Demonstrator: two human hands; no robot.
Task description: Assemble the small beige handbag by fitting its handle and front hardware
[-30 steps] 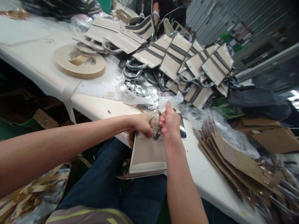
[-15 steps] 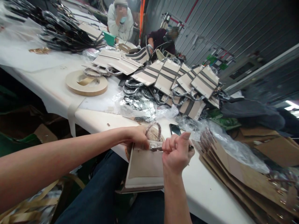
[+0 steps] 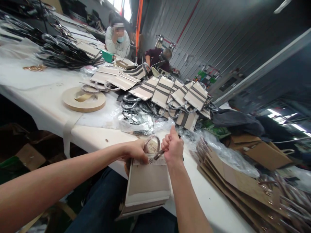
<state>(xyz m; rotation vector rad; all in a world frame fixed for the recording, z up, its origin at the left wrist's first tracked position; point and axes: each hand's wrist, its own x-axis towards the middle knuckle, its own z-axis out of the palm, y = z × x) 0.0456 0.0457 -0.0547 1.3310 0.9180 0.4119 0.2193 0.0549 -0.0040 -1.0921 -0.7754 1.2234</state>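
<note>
Your left hand (image 3: 138, 151) is gripping a beige handbag (image 3: 148, 179); just beside it, your right hand (image 3: 173, 147) is clenching a slim tool (image 3: 159, 154).

A slim tool (image 3: 159, 155) slants over a beige handled bag (image 3: 148, 181).

Bright far window (image 3: 126, 8), dim upper right, blurred, stretched edges

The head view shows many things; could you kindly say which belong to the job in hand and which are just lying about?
Apparently in use:
Beige bag, held by the left hand
Slim tool, in the right hand

Seemingly just lying about:
Tape roll
Crumpled plastic
Stacked brown pieces
Cardboard
</note>
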